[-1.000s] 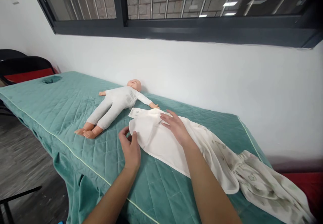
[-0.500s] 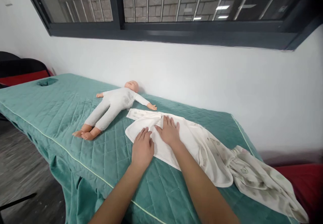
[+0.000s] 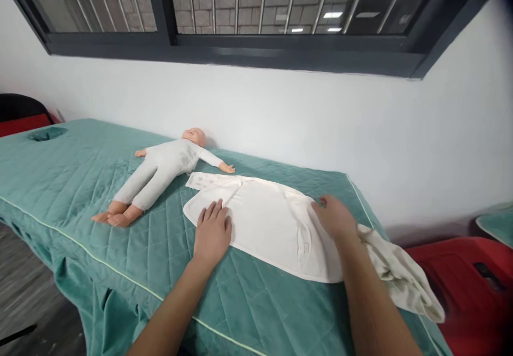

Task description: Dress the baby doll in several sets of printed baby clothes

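A cream baby garment (image 3: 264, 222) lies spread out on the green quilted table (image 3: 80, 185). My left hand (image 3: 212, 233) rests flat on its near left end, fingers stretched out. My right hand (image 3: 334, 218) is on the garment's right part, where the cloth bunches up and hangs over the table's end; it is blurred and its fingers do not show clearly. A baby doll (image 3: 160, 171) in a white suit lies face up to the left of the garment, one arm reaching toward the cloth.
A white wall and a dark-framed window run behind the table. A red seat (image 3: 460, 286) stands off the right end, and a dark chair with a red cushion (image 3: 20, 118) at far left. The table has a face hole (image 3: 44, 133).
My right hand has slid right along the garment to its far end, flattening the cloth. My left hand moved onto the left end. The view has shifted right.
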Motion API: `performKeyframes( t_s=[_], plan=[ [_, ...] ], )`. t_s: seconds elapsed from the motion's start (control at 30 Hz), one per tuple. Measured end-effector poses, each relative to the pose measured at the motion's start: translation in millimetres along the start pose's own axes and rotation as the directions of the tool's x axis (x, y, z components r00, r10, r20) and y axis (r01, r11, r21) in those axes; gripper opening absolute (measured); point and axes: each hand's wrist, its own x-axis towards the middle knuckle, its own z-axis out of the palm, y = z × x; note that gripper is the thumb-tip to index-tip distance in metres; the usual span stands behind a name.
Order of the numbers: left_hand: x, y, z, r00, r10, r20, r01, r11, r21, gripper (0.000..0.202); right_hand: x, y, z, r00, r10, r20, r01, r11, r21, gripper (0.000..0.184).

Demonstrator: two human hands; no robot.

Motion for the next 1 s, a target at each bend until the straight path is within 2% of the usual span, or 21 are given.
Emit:
performKeyframes(
  t_s=[0.1, 0.23, 0.3, 0.37, 0.47, 0.53, 0.6, 0.67, 0.77, 0.9, 1.0],
  plan=[
    [0, 0, -0.6, 1.000, 0.005, 0.009, -0.005, 1.000, 0.023, 0.030, 1, 30, -11, 0.988, 0.046, 0.149, -0.036, 0.997, -0.072, 0.045],
    [0, -2, 0.0, 1.000, 0.022, 0.015, -0.023, 0.999, 0.031, 0.029, 3, 58, -18, 0.953, -0.079, 0.294, 0.074, 0.997, 0.026, 0.033],
    [0, -3, 0.4, 1.000, 0.028, 0.014, -0.029, 0.999, 0.026, 0.029, 5, 67, -19, 0.943, -0.099, 0.317, 0.089, 0.995, 0.046, 0.024],
    [0, -4, 0.6, 0.999, 0.031, 0.016, -0.031, 0.999, 0.019, 0.029, 7, 70, -19, 0.961, -0.043, 0.272, 0.045, 0.999, 0.001, 0.022],
    [-1, -5, 0.1, 0.999, 0.031, 0.025, -0.032, 0.999, 0.007, 0.028, 6, 63, -18, 0.991, 0.098, 0.091, -0.092, 0.994, -0.064, 0.030],
    [-1, -5, -0.6, 0.999, 0.030, 0.029, -0.030, 1.000, 0.005, 0.028, 4, 55, -18, 0.988, 0.155, -0.014, -0.155, 0.987, -0.038, 0.036],
    [-1, -4, -1.3, 0.999, 0.026, 0.031, -0.026, 1.000, 0.003, 0.028, 1, 49, -18, 0.981, 0.180, -0.071, -0.180, 0.984, -0.001, 0.037],
    [0, -4, -2.0, 0.999, 0.025, 0.032, -0.025, 1.000, -0.004, 0.028, 0, 47, -17, 0.978, 0.200, -0.064, -0.199, 0.980, 0.017, 0.038],
    [0, -4, -2.8, 0.999, 0.023, 0.026, -0.022, 1.000, -0.018, 0.027, 1, 51, -15, 0.971, 0.240, 0.019, -0.240, 0.970, 0.026, 0.043],
    [0, -6, -4.2, 1.000, 0.019, 0.016, -0.018, 0.998, -0.055, 0.026, 1, 58, -12, 0.954, 0.293, 0.063, -0.296, 0.955, 0.037, 0.067],
    [0, -8, -5.7, 1.000, 0.013, 0.023, -0.011, 0.995, -0.095, 0.025, -5, 64, -13, 0.959, 0.264, 0.106, -0.271, 0.961, 0.062, 0.074]
  ],
)
